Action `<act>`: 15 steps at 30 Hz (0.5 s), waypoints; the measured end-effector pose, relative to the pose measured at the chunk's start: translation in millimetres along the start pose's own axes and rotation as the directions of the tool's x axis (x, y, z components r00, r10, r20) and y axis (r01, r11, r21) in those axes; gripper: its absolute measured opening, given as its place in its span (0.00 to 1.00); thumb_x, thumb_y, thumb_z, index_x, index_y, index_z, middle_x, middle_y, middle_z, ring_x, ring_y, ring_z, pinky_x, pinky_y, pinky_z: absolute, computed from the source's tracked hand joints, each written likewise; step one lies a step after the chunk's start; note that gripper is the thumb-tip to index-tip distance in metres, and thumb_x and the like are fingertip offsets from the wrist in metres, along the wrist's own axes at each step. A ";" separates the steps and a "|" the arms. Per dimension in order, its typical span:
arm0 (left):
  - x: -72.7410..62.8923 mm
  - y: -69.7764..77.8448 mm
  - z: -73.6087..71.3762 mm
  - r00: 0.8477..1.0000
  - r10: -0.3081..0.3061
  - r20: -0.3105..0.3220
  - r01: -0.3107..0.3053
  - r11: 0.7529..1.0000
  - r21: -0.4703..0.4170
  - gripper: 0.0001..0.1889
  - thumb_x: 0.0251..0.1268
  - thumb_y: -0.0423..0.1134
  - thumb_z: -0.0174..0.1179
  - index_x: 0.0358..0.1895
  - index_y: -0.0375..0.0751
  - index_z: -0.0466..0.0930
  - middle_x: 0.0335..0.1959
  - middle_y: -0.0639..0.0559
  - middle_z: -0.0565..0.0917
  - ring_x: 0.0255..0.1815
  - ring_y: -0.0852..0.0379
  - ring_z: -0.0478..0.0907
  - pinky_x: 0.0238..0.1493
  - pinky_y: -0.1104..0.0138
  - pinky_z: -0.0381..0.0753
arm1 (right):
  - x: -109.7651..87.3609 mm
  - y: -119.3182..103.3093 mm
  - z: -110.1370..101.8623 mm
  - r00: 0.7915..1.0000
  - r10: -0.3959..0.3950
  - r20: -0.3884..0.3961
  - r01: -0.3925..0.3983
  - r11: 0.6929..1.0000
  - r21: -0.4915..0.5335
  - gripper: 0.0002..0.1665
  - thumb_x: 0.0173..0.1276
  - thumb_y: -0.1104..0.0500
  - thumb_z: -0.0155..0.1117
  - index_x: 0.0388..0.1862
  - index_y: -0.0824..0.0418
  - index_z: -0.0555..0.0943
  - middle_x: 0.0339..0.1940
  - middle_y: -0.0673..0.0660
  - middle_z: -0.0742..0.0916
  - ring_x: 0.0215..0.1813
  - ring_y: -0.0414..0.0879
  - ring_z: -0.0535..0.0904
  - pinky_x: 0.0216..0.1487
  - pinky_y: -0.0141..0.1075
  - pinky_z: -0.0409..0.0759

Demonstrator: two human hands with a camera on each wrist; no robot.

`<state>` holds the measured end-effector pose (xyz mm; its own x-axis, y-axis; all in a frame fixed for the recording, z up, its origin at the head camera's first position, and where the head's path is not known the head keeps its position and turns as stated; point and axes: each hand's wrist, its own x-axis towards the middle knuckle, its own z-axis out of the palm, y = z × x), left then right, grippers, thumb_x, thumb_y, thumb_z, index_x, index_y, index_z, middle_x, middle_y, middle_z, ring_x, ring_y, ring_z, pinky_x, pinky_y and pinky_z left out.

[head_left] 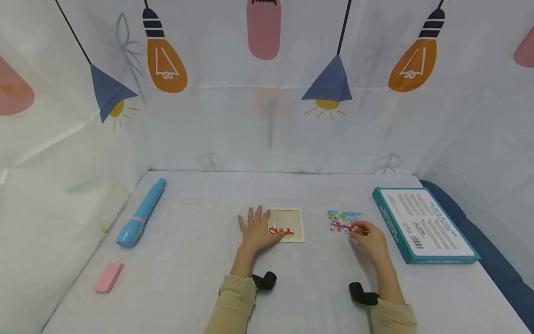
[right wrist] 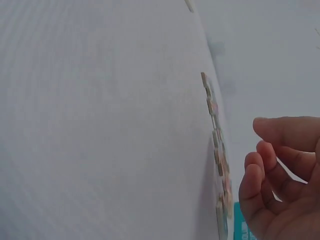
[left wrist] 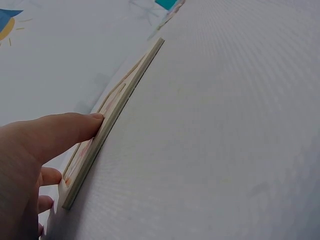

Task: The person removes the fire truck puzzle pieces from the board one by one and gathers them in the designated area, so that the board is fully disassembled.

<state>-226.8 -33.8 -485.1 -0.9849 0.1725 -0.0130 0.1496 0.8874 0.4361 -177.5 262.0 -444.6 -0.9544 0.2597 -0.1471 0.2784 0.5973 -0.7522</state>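
A light wooden puzzle tray lies flat on the white table, with a few red and yellow puzzle pieces along its lower part. My left hand spreads its fingers at the tray's left side, its thumb resting over the lower rim. The left wrist view shows that thumb on the tray's edge. To the right lie several colourful loose puzzle pieces, side by side. My right hand hovers at their right end; in the right wrist view its fingertips are loosely bent with nothing between them and the thumb.
A teal and white box lies at the right of the table. On the left are a blue tube-shaped object with a wide end and a pink block. A printed white curtain hangs behind the table.
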 end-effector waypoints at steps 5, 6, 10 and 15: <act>0.2 0.2 0.3 1.000 0.002 0.000 -0.002 1.000 -0.003 0.45 0.47 0.65 0.59 0.68 0.44 0.62 0.72 0.42 0.54 0.73 0.38 0.42 0.64 0.37 0.32 | 2.0 -8.8 14.4 0.998 -0.061 0.023 0.060 0.998 0.023 0.21 0.64 0.61 0.60 0.55 0.67 0.74 0.42 0.63 0.79 0.45 0.53 0.72 0.39 0.31 0.74; 0.4 0.2 0.5 1.000 0.003 -0.002 -0.003 1.000 -0.003 0.45 0.47 0.65 0.59 0.68 0.44 0.62 0.72 0.41 0.54 0.73 0.38 0.42 0.64 0.37 0.32 | 2.4 -10.8 17.3 0.997 -0.080 0.024 0.079 0.996 0.028 0.20 0.63 0.61 0.61 0.54 0.67 0.75 0.42 0.63 0.79 0.44 0.53 0.73 0.38 0.31 0.74; 1.5 0.0 1.7 1.000 0.004 -0.007 -0.004 1.000 -0.003 0.45 0.48 0.65 0.58 0.68 0.44 0.62 0.72 0.42 0.54 0.73 0.39 0.41 0.64 0.38 0.32 | 3.2 -18.5 29.1 0.990 -0.142 0.025 0.141 0.988 0.057 0.19 0.62 0.62 0.62 0.51 0.67 0.76 0.39 0.61 0.80 0.42 0.51 0.74 0.36 0.31 0.73; 2.6 -0.5 3.2 1.000 0.003 -0.011 -0.003 1.000 -0.003 0.45 0.48 0.65 0.58 0.68 0.45 0.61 0.72 0.43 0.54 0.73 0.39 0.41 0.64 0.38 0.31 | 3.2 -28.1 45.2 0.984 -0.169 0.049 0.165 0.983 0.076 0.18 0.62 0.62 0.62 0.51 0.65 0.77 0.40 0.59 0.80 0.44 0.50 0.74 0.43 0.35 0.74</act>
<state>-229.2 -32.4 -488.3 -0.9854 0.1704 -0.0014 0.1525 0.8856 0.4388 -193.3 211.7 -452.9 -0.9918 0.1181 -0.0491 0.1084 0.5722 -0.8129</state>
